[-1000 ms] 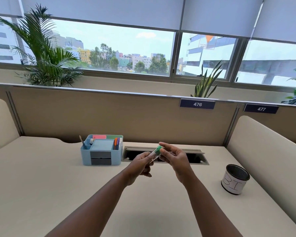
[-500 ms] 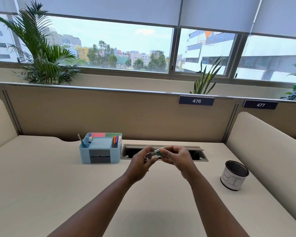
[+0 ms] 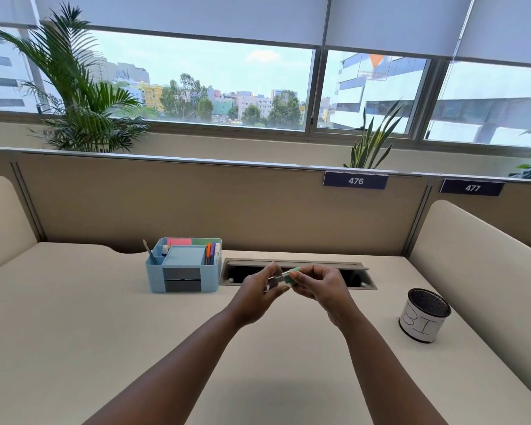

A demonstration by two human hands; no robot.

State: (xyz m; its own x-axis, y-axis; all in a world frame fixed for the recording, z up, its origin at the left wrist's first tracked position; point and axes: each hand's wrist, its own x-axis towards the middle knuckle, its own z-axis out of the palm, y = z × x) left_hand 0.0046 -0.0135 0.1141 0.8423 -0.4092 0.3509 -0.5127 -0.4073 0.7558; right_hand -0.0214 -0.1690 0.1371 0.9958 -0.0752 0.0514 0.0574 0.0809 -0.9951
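Above the middle of the beige desk [image 3: 74, 348] both hands meet around a small clear pen-like thing with a green cap [image 3: 284, 277]. My left hand [image 3: 258, 291] pinches its clear body from the left. My right hand [image 3: 321, 285] pinches the green cap end with curled fingers. Most of the thing is hidden between the fingers.
A light blue desk organiser [image 3: 183, 265] with pens, a pencil and sticky notes stands at the back left of the hands. An open cable tray [image 3: 359, 276] lies behind them. A black mesh cup [image 3: 423, 320] with a white label sits at the right, near a padded divider [image 3: 478, 265].
The green-capped thing has dropped from tilted up to nearly level between my hands. Both hands stay close together, a little farther toward the cable tray.
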